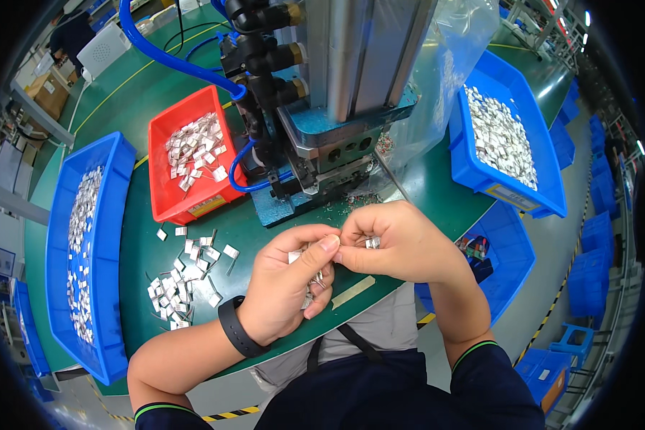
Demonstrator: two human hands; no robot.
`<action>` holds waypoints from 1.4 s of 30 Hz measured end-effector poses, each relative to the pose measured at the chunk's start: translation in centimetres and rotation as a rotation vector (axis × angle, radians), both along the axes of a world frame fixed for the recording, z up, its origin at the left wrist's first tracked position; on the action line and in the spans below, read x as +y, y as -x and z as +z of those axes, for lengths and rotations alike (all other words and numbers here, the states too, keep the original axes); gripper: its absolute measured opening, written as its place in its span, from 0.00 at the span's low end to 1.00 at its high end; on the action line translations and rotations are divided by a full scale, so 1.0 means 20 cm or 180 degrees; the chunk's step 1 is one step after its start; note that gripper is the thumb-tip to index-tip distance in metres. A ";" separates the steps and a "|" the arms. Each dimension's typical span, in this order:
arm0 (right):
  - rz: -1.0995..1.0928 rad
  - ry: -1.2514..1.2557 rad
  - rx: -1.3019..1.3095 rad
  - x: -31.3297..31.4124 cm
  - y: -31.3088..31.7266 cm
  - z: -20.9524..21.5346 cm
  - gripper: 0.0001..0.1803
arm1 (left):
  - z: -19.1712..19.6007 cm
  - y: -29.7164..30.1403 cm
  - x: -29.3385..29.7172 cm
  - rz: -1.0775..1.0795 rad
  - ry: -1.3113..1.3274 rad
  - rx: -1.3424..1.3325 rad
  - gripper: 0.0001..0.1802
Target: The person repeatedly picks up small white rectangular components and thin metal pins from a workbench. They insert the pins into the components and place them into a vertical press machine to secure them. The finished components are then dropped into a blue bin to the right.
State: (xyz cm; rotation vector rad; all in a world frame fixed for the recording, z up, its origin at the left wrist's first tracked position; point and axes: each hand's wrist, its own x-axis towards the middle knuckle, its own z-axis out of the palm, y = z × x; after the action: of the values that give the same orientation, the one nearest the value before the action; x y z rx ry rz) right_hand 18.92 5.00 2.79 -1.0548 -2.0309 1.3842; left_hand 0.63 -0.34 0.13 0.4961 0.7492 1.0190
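My left hand (283, 287), with a dark band at the wrist, is closed around several small white connector-like pieces (317, 281); thin leads show between the fingers. Its thumb and index finger meet the fingertips of my right hand (405, 240) in front of the machine. More white pieces (372, 243) sit inside the curled fingers of the right hand. Whatever lies between the touching fingertips is hidden. To the left of my hands, a loose pile of white pieces with short leads (175, 295) is spread on the green table (240, 204).
A pneumatic press (347, 140) with blue hoses (172, 61) stands just beyond my hands. Around it are a red bin (166, 190), a left blue bin (111, 287) and a right blue bin (473, 172), all holding white pieces. Tape (353, 292) lies near the table edge.
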 end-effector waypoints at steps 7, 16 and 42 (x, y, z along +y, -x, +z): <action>-0.0250 0.0338 0.0585 -0.04 -0.01 -0.03 0.07 | 0.01 0.00 0.00 0.0043 0.0073 -0.0005 0.06; -0.0246 0.0453 0.0687 -0.08 -0.01 -0.03 0.09 | 0.01 0.00 0.00 0.0080 0.0074 0.0004 0.05; -0.1586 0.1196 0.1683 0.01 0.04 -0.06 0.13 | 0.03 0.00 0.01 0.0075 0.0100 0.0020 0.12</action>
State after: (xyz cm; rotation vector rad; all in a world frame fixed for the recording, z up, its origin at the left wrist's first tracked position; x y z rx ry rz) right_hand 18.10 5.16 1.57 -1.0953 -1.0697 1.5781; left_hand 0.71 -0.22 0.67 0.4646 0.7771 1.0264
